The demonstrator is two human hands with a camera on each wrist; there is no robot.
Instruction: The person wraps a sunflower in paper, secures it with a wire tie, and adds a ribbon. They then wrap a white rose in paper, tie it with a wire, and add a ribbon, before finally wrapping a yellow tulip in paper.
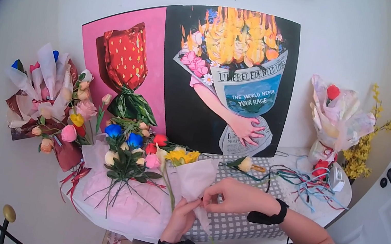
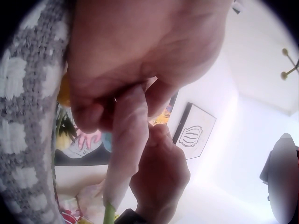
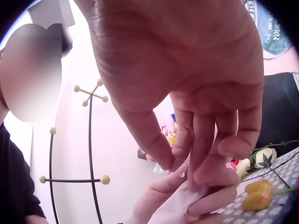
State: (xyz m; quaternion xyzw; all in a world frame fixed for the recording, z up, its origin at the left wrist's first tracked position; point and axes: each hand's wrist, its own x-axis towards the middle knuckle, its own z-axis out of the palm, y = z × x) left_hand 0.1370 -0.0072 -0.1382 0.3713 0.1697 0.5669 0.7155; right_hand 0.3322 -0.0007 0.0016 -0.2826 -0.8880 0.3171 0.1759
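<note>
Thin white wrapping paper (image 1: 194, 178) stands in a cone over the table, its lower end gathered narrow around a green stem (image 2: 109, 213). My left hand (image 1: 181, 220) grips this gathered part from below, fingers curled round it. The thumb and forefinger of my right hand (image 1: 239, 199) pinch the paper's edge just above the left fingers. In the right wrist view the right hand (image 3: 187, 70) hides part of the paper (image 3: 172, 207). A yellow flower (image 1: 182, 157) shows right behind the cone's left side.
Loose roses with dark stems (image 1: 126, 164) lie on pink paper to the left. A cream rose (image 1: 244, 163) lies on the grey-and-white cloth (image 1: 239, 229). Teal and pink ribbons (image 1: 307, 183) tangle at right. Wrapped bouquets (image 1: 43, 95) stand left, another (image 1: 336, 123) right. Paintings (image 1: 235, 76) lean behind.
</note>
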